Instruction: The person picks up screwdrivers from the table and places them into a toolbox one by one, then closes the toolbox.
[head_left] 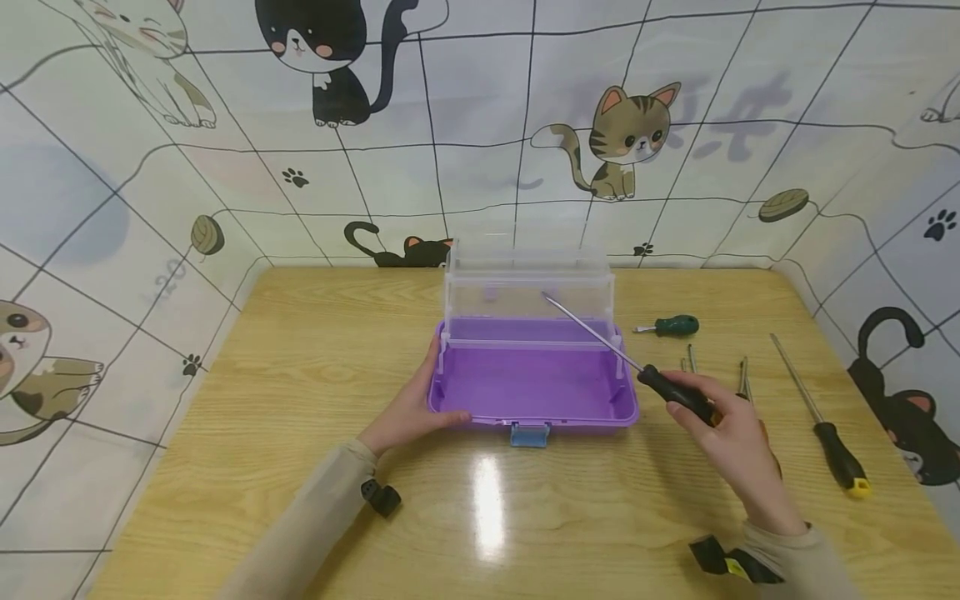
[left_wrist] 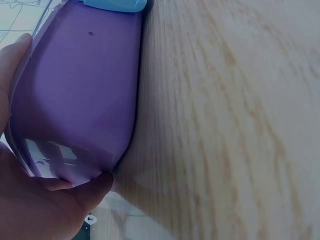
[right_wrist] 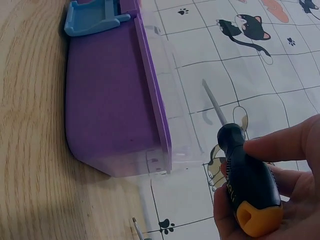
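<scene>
A purple toolbox [head_left: 525,383] with a raised clear lid [head_left: 528,287] and a blue latch [head_left: 529,435] stands on the table. At its left front corner my left hand [head_left: 412,408] grips the box, thumb over the rim and fingers along the side. My right hand [head_left: 723,425] holds a long screwdriver [head_left: 671,392] by its black and orange handle. The shaft slants up and left over the box's right part, its tip in front of the lid. In the right wrist view, thumb and fingers wrap the screwdriver handle [right_wrist: 250,180].
Right of the box lie a short green-handled screwdriver [head_left: 677,326], another long screwdriver [head_left: 836,450] with a black and yellow handle, and a few tools partly hidden behind my right hand. Walls with a cat print [head_left: 480,108] rise at the back and both sides of the wooden table [head_left: 315,358].
</scene>
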